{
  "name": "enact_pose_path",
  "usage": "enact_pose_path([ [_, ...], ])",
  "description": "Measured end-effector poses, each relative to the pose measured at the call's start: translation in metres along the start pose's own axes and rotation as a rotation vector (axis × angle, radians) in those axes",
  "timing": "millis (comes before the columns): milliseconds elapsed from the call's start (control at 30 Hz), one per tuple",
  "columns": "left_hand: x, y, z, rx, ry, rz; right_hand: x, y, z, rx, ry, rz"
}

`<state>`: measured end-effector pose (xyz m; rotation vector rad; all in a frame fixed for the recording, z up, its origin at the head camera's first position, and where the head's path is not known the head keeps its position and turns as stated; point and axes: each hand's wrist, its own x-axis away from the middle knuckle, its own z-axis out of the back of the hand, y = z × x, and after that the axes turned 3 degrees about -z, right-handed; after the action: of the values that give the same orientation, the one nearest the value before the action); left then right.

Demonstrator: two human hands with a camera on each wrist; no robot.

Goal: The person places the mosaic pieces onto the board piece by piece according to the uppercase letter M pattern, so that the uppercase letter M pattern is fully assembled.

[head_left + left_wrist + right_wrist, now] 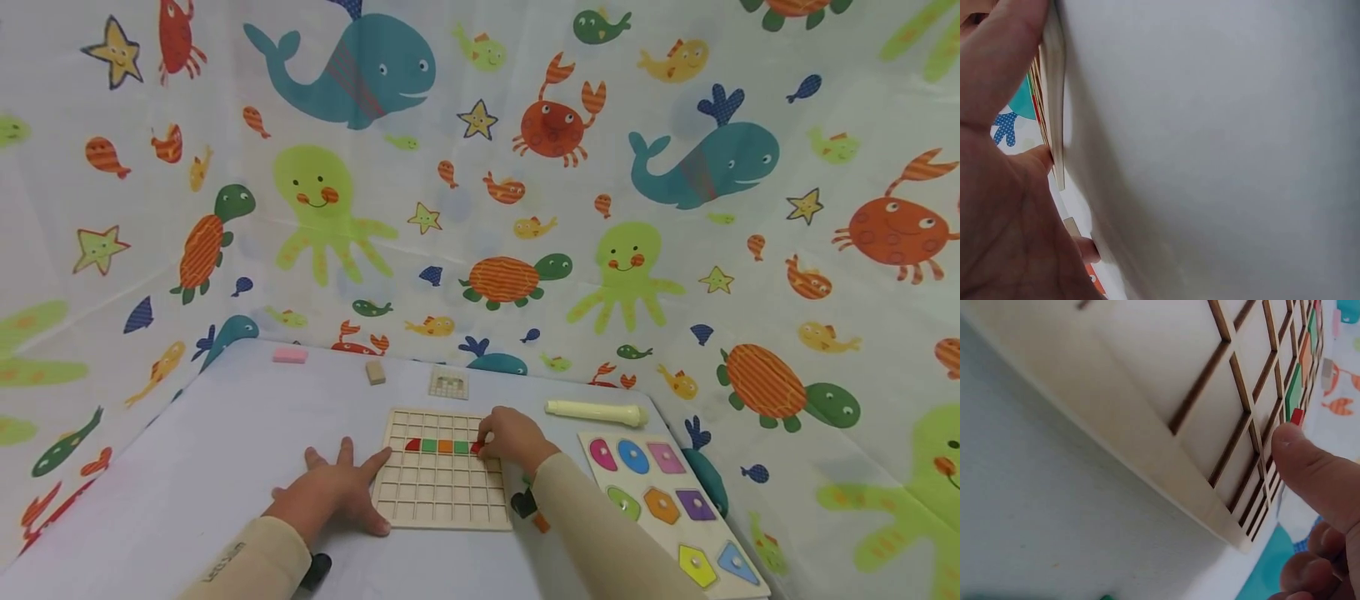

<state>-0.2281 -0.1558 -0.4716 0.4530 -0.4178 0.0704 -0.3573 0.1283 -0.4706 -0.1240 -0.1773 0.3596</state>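
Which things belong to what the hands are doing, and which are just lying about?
In use:
grid board, touched by the left hand
red piece, in the right hand
other coloured pieces
patterned card, perhaps a guide

Apparently lying about:
pink block
wooden block
yellow stick
shape puzzle

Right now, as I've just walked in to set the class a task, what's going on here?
A person is filling a grid board. Their right hand pinches a red piece at the right end of a row; the four pieces left of it are red, green, orange and green. The left hand, fingers spread, touches the board's left side. Most squares are bare.
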Motion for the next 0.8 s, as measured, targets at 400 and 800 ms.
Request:
enact_pose_path([
  [400, 0.0026, 0.0020, 0.0022, 0.008, -0.013, 0.004, -0.0032, -0.0009, -0.0018, 0.021, 0.003, -0.002],
  [800, 0.0007, 0.0015, 0.0015, 0.006, -0.016, 0.003, -0.0017, -0.0036, -0.0066, -0.067, 0.068, -0.069],
])
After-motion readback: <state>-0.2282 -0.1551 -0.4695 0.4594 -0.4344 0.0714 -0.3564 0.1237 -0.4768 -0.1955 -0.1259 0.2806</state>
